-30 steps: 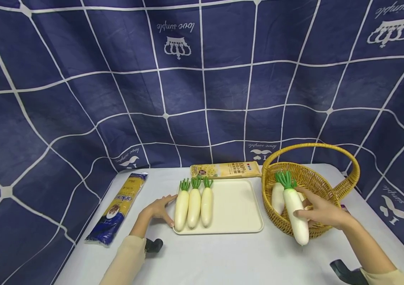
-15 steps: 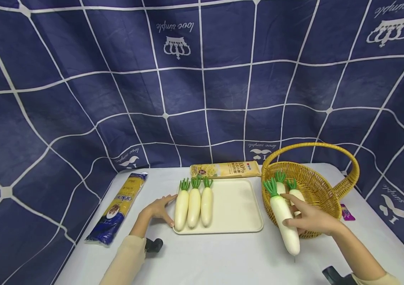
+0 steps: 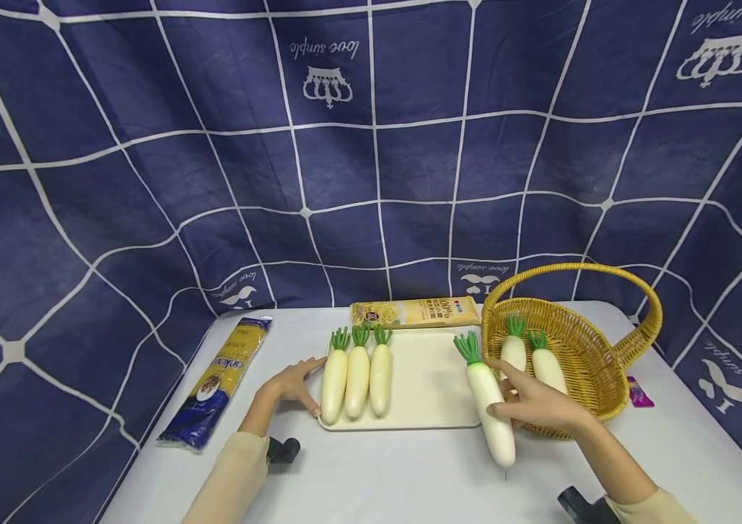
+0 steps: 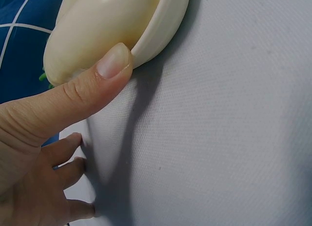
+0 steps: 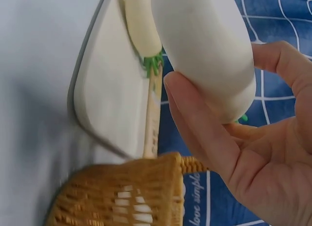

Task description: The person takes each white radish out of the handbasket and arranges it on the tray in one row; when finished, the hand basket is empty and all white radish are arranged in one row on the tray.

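My right hand (image 3: pixel 537 402) grips a white radish (image 3: pixel 490 418) with a green top, thumb and fingers round its sides. The radish slants across the tray's right edge, beside the basket; the right wrist view shows it close up (image 5: pixel 204 45). Three more radishes (image 3: pixel 357 382) lie side by side on the left of the cream tray (image 3: pixel 433 386). At that tray's left edge rests my left hand (image 3: pixel 292 384), fingers spread. In the left wrist view its thumb (image 4: pixel 114 65) touches the tray's corner, right by a radish's tip.
A wicker basket (image 3: pixel 583 356) with a tall handle stands at the right, two radishes (image 3: pixel 548 370) inside. Behind the tray lies a yellow noodle packet (image 3: pixel 413 313). A blue and yellow pasta bag (image 3: pixel 217 382) is at the left, a small purple packet (image 3: pixel 639 391) right of the basket.
My right hand has carried the radish out of the basket and leftward to the tray's right edge. My left hand has stayed at the tray.
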Available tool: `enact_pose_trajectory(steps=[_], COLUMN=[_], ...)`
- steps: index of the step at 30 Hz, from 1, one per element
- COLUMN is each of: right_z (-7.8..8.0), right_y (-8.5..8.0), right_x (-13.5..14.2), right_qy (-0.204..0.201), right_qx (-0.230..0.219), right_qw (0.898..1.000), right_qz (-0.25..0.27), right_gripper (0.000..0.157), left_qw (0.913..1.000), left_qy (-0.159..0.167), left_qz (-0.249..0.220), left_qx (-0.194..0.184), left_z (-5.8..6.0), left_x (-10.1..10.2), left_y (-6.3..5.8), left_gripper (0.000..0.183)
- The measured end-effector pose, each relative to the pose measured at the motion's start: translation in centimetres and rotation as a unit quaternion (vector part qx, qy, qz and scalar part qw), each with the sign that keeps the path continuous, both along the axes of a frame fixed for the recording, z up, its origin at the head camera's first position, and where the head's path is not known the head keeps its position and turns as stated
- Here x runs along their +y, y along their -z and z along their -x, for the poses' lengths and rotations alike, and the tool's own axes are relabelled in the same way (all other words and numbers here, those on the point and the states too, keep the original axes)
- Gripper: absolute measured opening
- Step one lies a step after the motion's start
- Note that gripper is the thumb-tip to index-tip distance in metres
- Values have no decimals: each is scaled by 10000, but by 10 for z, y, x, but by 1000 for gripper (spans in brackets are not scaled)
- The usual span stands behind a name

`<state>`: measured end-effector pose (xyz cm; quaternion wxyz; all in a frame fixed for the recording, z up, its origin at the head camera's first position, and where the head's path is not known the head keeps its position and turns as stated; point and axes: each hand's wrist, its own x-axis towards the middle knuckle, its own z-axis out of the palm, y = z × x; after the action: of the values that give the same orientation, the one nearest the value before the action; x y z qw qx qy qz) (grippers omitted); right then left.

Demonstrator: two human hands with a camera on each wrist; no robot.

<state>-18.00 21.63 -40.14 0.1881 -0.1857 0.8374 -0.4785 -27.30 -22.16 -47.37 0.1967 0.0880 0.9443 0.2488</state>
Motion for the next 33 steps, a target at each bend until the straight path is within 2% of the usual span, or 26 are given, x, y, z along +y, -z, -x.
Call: enact_pose_trajectory(steps=[4,11,18,33], right_z=[10,24,37,71], right_y=[6,16,25,47], right_x=[-12,-32,-45,-80], right_qy=[171,477,557,1176], right_qx=[27,-231,-193,-497], right_qw=[9998,9986,9982,9913], right_qz=[-96,-61,137,309], right_gripper=[86,86,85,84], left_qw=[10000,10000,10000,10000], left_qy=[0,-25,-11,-16], left_qz=[22,0,-9,-48], left_qx=[11,-24,-11,2], left_z=[0,0,-1,0], left_x=[0,0,0,0], left_y=[0,1,1,1], left_gripper=[114,114,114,114])
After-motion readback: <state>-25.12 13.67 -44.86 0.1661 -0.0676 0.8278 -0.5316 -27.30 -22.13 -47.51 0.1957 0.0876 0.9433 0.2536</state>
